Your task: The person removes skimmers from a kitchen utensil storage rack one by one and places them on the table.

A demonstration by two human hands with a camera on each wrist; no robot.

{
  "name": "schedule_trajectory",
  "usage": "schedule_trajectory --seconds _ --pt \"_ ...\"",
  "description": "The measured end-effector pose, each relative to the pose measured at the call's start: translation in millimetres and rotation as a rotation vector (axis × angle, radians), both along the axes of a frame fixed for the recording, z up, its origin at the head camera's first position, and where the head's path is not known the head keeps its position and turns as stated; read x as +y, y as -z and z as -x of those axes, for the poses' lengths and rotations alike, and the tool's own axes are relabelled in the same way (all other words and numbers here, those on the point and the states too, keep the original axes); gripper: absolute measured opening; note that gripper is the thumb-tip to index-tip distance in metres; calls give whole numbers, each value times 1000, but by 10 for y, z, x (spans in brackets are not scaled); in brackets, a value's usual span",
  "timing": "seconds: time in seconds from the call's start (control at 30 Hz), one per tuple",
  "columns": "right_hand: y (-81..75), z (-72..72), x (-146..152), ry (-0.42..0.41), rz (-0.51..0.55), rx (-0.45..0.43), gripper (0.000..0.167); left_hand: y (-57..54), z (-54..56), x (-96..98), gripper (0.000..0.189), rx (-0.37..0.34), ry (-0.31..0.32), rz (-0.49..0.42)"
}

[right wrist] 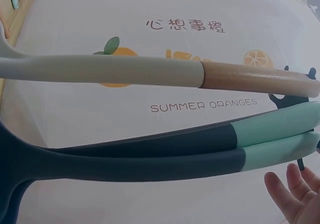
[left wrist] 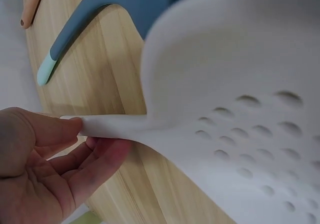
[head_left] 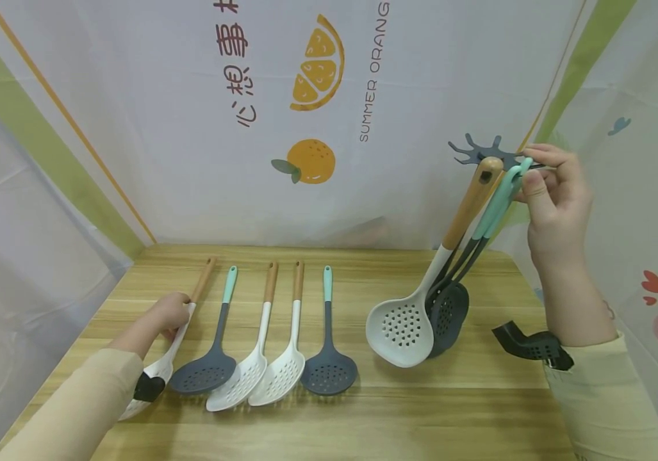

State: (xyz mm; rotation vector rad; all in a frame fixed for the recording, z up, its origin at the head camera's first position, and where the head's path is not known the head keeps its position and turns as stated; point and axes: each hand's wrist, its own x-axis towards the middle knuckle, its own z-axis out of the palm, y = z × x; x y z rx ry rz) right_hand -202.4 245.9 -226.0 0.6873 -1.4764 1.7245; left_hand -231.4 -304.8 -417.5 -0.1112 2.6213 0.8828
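Note:
At the far left of the head view, my left hand (head_left: 172, 312) pinches the white neck of a white skimmer (left wrist: 220, 99) with a wooden handle. Its perforated bowl fills much of the left wrist view. On the right, my right hand (head_left: 559, 195) is raised, thumb and fingers about the top end of a mint-handled dark skimmer (head_left: 493, 208). That skimmer hangs from a dark pronged rack (head_left: 481, 152), close beside another mint handle. A white skimmer with a wooden handle (right wrist: 260, 76) hangs there too. The rack partly hides behind the handles.
Lying in a row on the wooden table (head_left: 409, 416) are a dark skimmer (head_left: 204, 374), two white skimmers (head_left: 242, 381) and another dark skimmer (head_left: 329, 371), handles toward the back. A white printed curtain (head_left: 190, 179) stands behind the table and at both sides.

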Motion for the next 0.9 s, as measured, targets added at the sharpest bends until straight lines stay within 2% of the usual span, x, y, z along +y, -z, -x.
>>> schedule_trajectory --seconds 0.2,0.9 --pt "-8 -2 -1 12 -19 4 27 4 4 -20 43 -4 -1 -3" --pt "-5 -3 39 -3 -36 3 31 11 46 -56 58 -99 -8 25"
